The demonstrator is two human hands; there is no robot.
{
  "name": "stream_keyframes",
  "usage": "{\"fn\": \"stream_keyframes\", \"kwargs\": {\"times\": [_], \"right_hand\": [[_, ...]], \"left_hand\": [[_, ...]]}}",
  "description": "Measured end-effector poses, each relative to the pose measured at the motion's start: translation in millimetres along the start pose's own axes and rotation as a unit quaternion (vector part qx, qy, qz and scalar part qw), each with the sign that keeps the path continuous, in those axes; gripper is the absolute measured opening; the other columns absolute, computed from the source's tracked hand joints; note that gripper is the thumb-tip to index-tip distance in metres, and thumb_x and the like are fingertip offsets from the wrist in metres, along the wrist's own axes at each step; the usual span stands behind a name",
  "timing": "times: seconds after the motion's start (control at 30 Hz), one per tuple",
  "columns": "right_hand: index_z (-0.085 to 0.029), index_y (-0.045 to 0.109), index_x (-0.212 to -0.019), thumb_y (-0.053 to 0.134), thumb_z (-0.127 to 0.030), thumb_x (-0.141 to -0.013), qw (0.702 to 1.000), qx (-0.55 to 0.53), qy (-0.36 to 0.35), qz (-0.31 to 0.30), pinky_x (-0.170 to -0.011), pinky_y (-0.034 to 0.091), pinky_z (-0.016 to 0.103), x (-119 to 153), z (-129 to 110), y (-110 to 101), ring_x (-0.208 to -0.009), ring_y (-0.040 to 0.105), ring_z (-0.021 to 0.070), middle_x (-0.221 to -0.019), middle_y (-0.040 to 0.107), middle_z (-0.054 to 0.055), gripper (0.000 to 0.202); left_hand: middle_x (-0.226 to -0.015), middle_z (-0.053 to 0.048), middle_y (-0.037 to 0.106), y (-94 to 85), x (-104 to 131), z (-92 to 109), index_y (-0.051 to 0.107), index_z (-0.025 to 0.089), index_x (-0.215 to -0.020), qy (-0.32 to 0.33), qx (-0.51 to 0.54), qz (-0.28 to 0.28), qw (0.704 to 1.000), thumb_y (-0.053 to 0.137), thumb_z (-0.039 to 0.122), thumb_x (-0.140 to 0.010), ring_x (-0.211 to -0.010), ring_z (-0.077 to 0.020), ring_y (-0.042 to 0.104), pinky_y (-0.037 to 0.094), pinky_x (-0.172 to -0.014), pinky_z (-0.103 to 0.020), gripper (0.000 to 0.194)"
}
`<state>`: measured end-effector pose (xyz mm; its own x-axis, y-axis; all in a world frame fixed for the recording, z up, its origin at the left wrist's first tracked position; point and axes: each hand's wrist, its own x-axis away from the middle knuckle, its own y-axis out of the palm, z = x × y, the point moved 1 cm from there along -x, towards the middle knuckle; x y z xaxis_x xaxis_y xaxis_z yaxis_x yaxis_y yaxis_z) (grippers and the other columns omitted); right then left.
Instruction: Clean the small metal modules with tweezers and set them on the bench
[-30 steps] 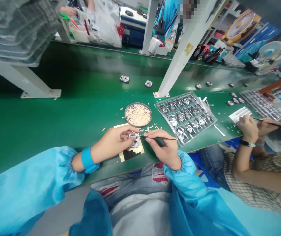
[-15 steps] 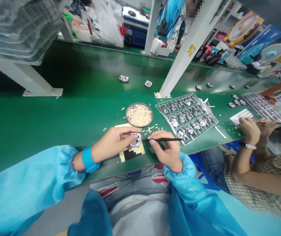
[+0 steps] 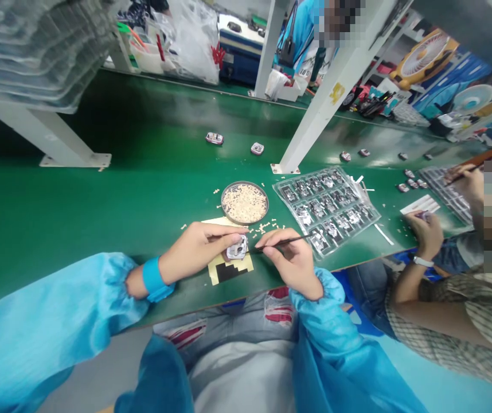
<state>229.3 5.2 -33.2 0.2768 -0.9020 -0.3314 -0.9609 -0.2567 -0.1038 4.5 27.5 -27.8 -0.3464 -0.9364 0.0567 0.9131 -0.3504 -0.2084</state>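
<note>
My left hand [image 3: 196, 246] is closed on a small rounded-square casing [image 3: 237, 250], pale with dark parts inside, its open side facing up. Thumb and fingers pinch its edges. In my right hand [image 3: 289, 255] is a thin black tool like tweezers [image 3: 300, 238], gripped between thumb and fingers, with its tip beside the casing's right edge. Below the casing lies a yellow sheet [image 3: 213, 276] bearing black patches. Just beyond the hands sits a round dish [image 3: 246, 222] full of tiny beige pieces, with several more pieces [image 3: 265, 226] scattered near my right fingers.
Right of the dish lies a clear compartmented tray [image 3: 349, 236] of small parts. Two casings [image 3: 214, 138] sit farther back. A slanted white post [image 3: 310, 109] rises from the green bench [image 3: 155, 189]. Another person's hand [image 3: 426, 235] is at the right; stacked trays [image 3: 35, 57] stand upper left.
The tool in my right hand now slants more, its rear end raised. The casing has tilted slightly in my left hand. At right, the other person's hands have moved apart, one reaching farther back.
</note>
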Motion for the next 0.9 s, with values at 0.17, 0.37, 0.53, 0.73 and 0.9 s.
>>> {"fn": "stream_keyframes", "kwargs": {"times": [0.17,0.37,0.53,0.73,0.9], "right_hand": [[-0.021,0.062,-0.094,0.069,-0.024,-0.092,0.997,-0.045,0.034,-0.054,-0.091,0.054,0.040,-0.5,1.8,-1.5,-0.095,0.069,0.0198,-0.095,0.071,0.006,0.008],[-0.020,0.061,-0.097,0.067,-0.040,-0.093,0.998,-0.052,0.029,0.013,-0.080,0.059,0.035,0.0,3.8,-1.8,-0.082,0.069,0.0177,-0.088,0.070,0.005,0.021],[-0.020,0.063,-0.096,0.067,-0.044,-0.092,0.996,-0.006,0.033,0.082,-0.075,0.061,0.033,-0.1,5.8,-0.4,-0.081,0.071,0.0174,-0.091,0.072,0.007,0.025],[-0.020,0.065,-0.098,0.067,-0.041,-0.092,0.995,0.058,0.012,0.086,-0.082,0.062,0.035,0.5,7.0,0.3,-0.088,0.072,0.0190,-0.097,0.074,0.008,0.022],[-0.020,0.067,-0.100,0.069,-0.038,-0.092,0.996,0.068,0.009,0.063,-0.085,0.061,0.036,1.6,9.3,0.1,-0.093,0.072,0.0201,-0.098,0.074,0.008,0.019]], "left_hand": [[-0.115,-0.005,0.078,-3.0,-2.1,4.8,0.080,0.021,-0.109,-0.022,0.007,0.010,1.000,0.071,0.040,-0.086,-0.106,-0.0252,0.072,0.057,-0.096,-0.032,0.031],[-0.101,-0.007,0.080,-2.5,-1.5,6.8,0.078,0.019,-0.113,-0.063,0.015,-0.002,0.998,0.074,0.045,-0.082,-0.083,-0.0221,0.076,0.062,-0.074,-0.028,0.041],[-0.092,-0.006,0.081,-4.5,-0.3,1.6,0.073,0.019,-0.121,-0.069,0.016,-0.025,0.997,0.073,0.046,-0.083,-0.075,-0.0190,0.074,0.061,-0.071,-0.026,0.047],[-0.100,-0.008,0.080,-3.9,0.1,1.7,0.073,0.018,-0.120,-0.061,0.029,-0.029,0.997,0.074,0.047,-0.082,-0.079,-0.0206,0.075,0.062,-0.073,-0.028,0.048],[-0.102,-0.009,0.080,-2.9,0.0,2.1,0.072,0.016,-0.121,-0.060,0.036,-0.028,0.997,0.075,0.046,-0.081,-0.083,-0.0224,0.076,0.063,-0.076,-0.030,0.050]]}}
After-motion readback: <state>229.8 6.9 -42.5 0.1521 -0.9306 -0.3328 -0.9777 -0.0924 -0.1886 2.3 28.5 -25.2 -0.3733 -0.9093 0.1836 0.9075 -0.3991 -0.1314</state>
